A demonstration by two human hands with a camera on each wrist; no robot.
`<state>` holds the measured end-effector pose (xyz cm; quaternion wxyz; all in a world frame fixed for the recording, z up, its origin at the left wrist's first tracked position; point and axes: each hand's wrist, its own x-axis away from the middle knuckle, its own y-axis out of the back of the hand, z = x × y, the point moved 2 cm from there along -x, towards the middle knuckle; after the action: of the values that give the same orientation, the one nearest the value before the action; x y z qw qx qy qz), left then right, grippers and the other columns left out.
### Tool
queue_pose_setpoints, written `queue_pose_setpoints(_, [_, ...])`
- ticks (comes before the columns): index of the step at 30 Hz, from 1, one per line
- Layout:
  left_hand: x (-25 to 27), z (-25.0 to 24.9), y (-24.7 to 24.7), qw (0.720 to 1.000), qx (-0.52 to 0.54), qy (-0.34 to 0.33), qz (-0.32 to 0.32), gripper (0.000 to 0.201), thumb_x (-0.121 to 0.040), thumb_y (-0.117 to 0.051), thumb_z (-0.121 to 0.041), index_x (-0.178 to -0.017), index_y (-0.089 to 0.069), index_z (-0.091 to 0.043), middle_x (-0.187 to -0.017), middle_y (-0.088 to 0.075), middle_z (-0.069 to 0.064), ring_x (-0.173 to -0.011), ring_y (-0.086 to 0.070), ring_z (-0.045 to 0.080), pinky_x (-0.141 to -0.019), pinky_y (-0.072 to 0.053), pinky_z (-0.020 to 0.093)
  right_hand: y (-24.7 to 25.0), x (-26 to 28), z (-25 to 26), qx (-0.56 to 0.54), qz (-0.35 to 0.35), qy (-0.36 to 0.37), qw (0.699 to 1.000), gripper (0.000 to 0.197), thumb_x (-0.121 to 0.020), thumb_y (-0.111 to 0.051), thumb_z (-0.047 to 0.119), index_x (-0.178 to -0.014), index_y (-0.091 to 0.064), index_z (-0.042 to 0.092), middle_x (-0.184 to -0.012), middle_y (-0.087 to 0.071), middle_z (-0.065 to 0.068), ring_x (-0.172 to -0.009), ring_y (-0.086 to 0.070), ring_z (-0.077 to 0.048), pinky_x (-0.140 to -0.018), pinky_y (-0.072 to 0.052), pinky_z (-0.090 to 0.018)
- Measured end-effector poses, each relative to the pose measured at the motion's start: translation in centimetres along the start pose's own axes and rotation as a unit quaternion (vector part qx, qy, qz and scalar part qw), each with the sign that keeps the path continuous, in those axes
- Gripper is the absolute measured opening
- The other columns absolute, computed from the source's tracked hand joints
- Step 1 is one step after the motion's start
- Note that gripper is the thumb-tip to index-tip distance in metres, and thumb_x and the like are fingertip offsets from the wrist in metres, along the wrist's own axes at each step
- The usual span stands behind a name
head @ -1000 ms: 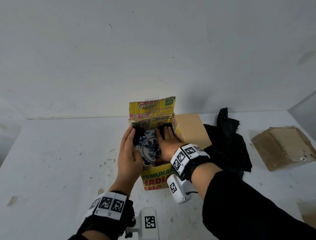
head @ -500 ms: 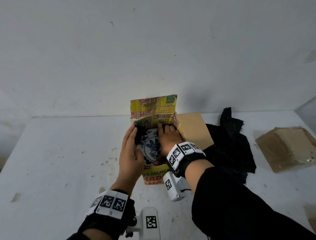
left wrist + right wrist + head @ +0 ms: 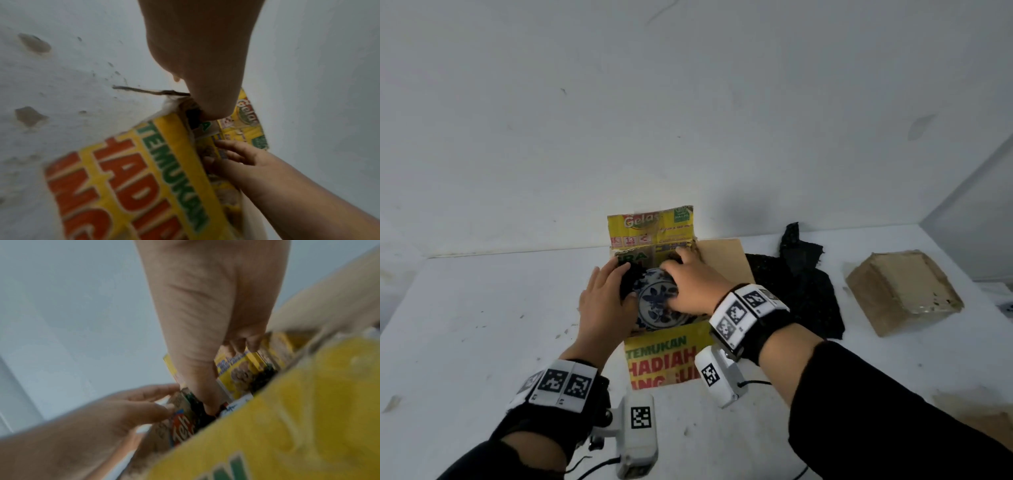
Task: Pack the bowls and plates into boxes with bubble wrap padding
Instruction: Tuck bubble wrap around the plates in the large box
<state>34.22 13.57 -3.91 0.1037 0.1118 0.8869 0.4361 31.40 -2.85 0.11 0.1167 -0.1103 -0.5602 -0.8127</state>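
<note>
Your left hand (image 3: pixel 604 305) lies along the left side of the yellow box (image 3: pixel 667 356), fingers nearly straight against the dark padding (image 3: pixel 629 282) tucked beside the blue-and-white bowl (image 3: pixel 657 305). Your right hand (image 3: pixel 695 286) sits over the bowl's right half, fingers bent down toward the far rim; whether they grip the bowl or the padding there you cannot tell, since the fingertips are buried in the box. The bowl rests inside the box with its floral centre facing up, and its right edge is covered by your right hand.

The left wrist view is blurred: your palm fills the top, and only the box's printed front and your other hand's fingers at the opening come through. The right wrist view is just as soft, with a sliver of bowl and black padding showing past the box rim.

On the white table (image 3: pixel 482 325), a brown cardboard flap (image 3: pixel 726 260) lies behind the box, a black sheet (image 3: pixel 801 291) is spread to its right, and a taped brown parcel (image 3: pixel 900 291) sits further right.
</note>
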Motion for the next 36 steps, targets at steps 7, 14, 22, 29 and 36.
queue_pose_setpoints(7, [1.4, -10.8, -2.0, 0.995, 0.028, -0.092, -0.028, 0.050, -0.083, -0.060, -0.009, -0.132, -0.049, -0.011, -0.139, -0.045, 0.007, -0.137, -0.030, 0.027, -0.111, -0.030, 0.045, 4.5, 7.8, -8.6, -0.040, -0.207, 0.073, 0.975, 0.037, -0.085, -0.057, 0.012, -0.122, -0.055, 0.016, -0.121, -0.048, -0.003, -0.108, -0.052, -0.021, -0.081, -0.046, -0.031])
queue_pose_setpoints(14, [3.8, -21.8, -10.2, 0.973, 0.074, -0.210, 0.065, 0.054, -0.085, -0.055, -0.007, -0.137, -0.041, -0.014, -0.144, -0.040, 0.001, -0.141, -0.021, 0.016, -0.112, -0.016, 0.021, 3.4, 9.3, -19.8, 0.009, -0.105, -0.050, 0.993, 0.043, -0.084, -0.055, 0.019, -0.125, -0.051, 0.032, -0.126, -0.046, 0.001, -0.119, -0.045, -0.021, -0.093, -0.044, -0.040])
queue_pose_setpoints(22, [3.1, -19.4, -18.0, 0.982, -0.047, -0.074, 0.169, 0.038, -0.096, -0.045, -0.022, -0.133, -0.043, -0.018, -0.151, -0.031, 0.003, -0.143, -0.019, 0.016, -0.113, -0.026, 0.031, -3.3, 9.6, -23.5, 0.077, -0.014, -0.079, 0.994, 0.061, -0.083, -0.060, 0.050, -0.134, -0.043, 0.020, -0.140, -0.033, -0.010, -0.132, -0.030, -0.030, -0.101, -0.035, -0.043])
queue_pose_setpoints(29, [2.5, -20.3, -17.4, 0.972, -0.164, -0.084, 0.143, 0.042, -0.087, -0.044, -0.014, -0.128, -0.040, -0.023, -0.126, -0.053, -0.001, -0.116, -0.043, 0.023, -0.090, -0.036, 0.033, -3.3, 10.3, -23.9, -0.042, -0.260, 0.022, 0.964, 0.019, -0.061, -0.064, 0.020, -0.080, -0.060, 0.017, -0.105, -0.058, -0.008, -0.104, -0.055, -0.033, -0.079, -0.045, -0.041])
queue_pose_setpoints(36, [1.9, -23.8, -14.7, 0.980, -0.047, -0.186, 0.052, 0.032, -0.080, -0.047, -0.007, -0.112, -0.045, -0.013, -0.087, -0.061, 0.001, -0.079, -0.055, 0.021, -0.075, -0.040, 0.033, 3.2, 11.8, -23.2, -0.254, -0.343, 0.061, 0.902, 0.020, -0.072, -0.050, 0.010, -0.078, -0.043, 0.027, -0.077, -0.060, 0.003, -0.066, -0.058, -0.020, -0.057, -0.050, -0.042])
